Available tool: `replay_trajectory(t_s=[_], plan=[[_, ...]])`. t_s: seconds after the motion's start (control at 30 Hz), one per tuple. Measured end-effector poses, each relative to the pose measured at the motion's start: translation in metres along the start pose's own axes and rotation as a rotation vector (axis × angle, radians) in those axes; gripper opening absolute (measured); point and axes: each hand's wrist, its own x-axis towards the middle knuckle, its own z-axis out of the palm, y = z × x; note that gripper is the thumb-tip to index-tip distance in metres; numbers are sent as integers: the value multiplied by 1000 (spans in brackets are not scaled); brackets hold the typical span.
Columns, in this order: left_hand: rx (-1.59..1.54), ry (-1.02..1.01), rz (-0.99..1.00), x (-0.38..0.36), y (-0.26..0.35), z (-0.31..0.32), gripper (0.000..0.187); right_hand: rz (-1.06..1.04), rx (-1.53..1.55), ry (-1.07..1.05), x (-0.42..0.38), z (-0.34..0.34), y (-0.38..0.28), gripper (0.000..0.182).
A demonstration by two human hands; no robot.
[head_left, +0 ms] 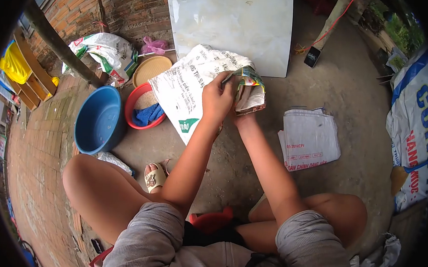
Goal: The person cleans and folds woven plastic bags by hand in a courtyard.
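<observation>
A white woven sack [177, 90] with black print and a green patch is held up in front of me. My left hand [217, 99] has its fingers curled over the sack near its opening. The sack's mouth [251, 97] is on the right, with a colourful printed inner side folded out. My right hand [243, 119] reaches into or behind that mouth; only the wrist shows and its fingers are hidden. On the ground to the right lie flat folded white sacks [310, 138] with red print.
To the left stand a blue basin [100, 120] and a red basin [134, 107] holding a blue cloth [148, 114]. A round tan tray [152, 70] lies behind them. A whitish board [229, 18] stands ahead. A phone [312, 57] leans by a pole. Large printed sacks [415, 129] line the right.
</observation>
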Motion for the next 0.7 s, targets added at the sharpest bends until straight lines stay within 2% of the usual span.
replay_trajectory(t_s=[0.03,0.07,0.13,0.17,0.2,0.23,0.3,0.33,0.4,0.43,0.47,0.5,0.57,0.63,0.67,0.7], plan=[[-1,-3,1,0,1,0,22,117,114,53,-15,24,-19,46],[8,-9,54,1,1,-1,22,116,112,53,-15,25,-24,46],[15,-12,104,4,-2,-3,23,-468,-1480,-156,-16,31,-31,51],[-1,-18,142,8,-5,-6,23,-447,-1746,-108,-14,40,-46,54],[-17,-24,180,10,-8,-10,23,-443,-1747,-107,-12,55,-56,54],[-6,-94,90,11,0,-18,24,-300,-1267,-171,-7,67,-65,51],[45,-74,165,18,-2,-29,26,-27,-299,-262,5,80,-77,45],[86,-61,175,21,0,-37,27,-26,-298,-264,12,76,-87,45],[97,-53,250,30,-1,-52,29,322,-166,-127,19,67,-106,50],[160,-59,226,33,0,-61,31,309,-222,-17,-4,100,-118,44],[223,-65,203,35,4,-69,33,310,-223,-18,-4,108,-123,44],[371,-90,208,36,14,-77,40,345,-366,104,-1,112,-129,40],[420,-91,235,32,31,-81,43,341,-619,270,14,98,-137,34],[537,-133,254,28,46,-82,53,298,-644,293,12,104,-139,35],[534,-101,382,25,44,-79,53,255,-669,319,12,108,-140,36],[514,-124,386,21,47,-76,53,254,-543,197,2,126,-140,41]])
